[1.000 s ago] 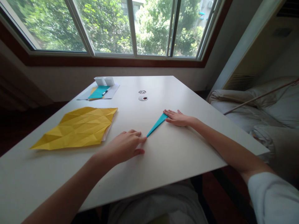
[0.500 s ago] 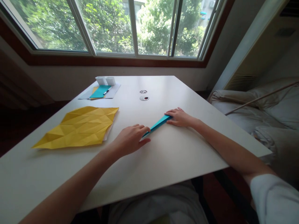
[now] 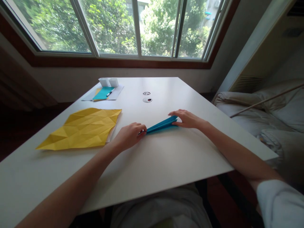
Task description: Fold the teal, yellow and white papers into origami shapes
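Observation:
A long, narrow piece of folded blue paper (image 3: 161, 124) lies at a slant between my two hands, just above the white table (image 3: 152, 171). My left hand (image 3: 131, 134) pinches its pointed near-left end, thumb against the fingers. At the wider right end, where the layers stand slightly apart, my right hand (image 3: 186, 118) holds the paper between thumb and fingers. A creased sheet of yellow paper (image 3: 80, 129) lies left of my left hand, with a white sheet showing under its right edge.
Two small white containers (image 3: 108, 82) stand at the table's far left. In front of them, a blue sheet (image 3: 104, 93) with a pen (image 3: 110, 92) on it rests on other papers. Two round black-and-white discs (image 3: 147, 99) lie mid-table. A cushioned sofa (image 3: 247, 104) stands right.
My left hand has shifted slightly left and closed its thumb onto the paper's tip. The blue paper now lies flatter in angle, with its layers parted at the right end.

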A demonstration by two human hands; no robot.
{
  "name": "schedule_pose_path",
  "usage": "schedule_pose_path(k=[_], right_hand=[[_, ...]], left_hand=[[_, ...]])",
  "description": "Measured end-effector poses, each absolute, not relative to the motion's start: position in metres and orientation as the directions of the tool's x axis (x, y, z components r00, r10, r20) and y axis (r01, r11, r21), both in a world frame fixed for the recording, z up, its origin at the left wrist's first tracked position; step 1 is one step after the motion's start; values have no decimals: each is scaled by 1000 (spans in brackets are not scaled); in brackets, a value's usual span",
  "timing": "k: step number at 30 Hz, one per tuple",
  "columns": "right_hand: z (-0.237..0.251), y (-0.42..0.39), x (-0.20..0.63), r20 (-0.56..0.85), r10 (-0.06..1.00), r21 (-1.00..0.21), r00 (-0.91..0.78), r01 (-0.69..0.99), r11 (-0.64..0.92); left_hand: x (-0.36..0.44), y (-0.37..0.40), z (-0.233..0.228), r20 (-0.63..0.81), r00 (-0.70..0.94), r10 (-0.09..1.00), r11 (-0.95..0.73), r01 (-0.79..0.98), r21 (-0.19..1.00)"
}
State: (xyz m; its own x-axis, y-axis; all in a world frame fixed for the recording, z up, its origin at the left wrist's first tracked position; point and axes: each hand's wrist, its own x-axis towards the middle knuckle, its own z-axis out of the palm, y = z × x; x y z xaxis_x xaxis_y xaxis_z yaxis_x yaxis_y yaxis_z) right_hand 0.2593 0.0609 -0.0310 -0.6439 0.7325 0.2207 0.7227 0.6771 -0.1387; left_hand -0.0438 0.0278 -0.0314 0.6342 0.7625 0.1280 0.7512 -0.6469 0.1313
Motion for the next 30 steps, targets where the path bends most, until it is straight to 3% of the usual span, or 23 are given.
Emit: schedule_pose_path(k=[7,15,19,24,30], right_hand=[[-33,58,255,281,666,-36,-691,686,726],[-26,54,245,71,677,-51,-732,675,736],[-23,47,236,29,694,53,-719,694,718],[-26,31,210,62,706,176,-706,704,688],[-36,19,186,106,698,157,-709,705,692]], left_hand=[[-51,35,-34,153,638,755,-655,745,128],[-54,41,-33,101,660,744,-667,727,161],[-54,43,-35,125,689,714,-698,683,216],[-40,37,-38,171,682,711,-701,671,242],[-20,30,-47,223,685,694,-718,631,294]])
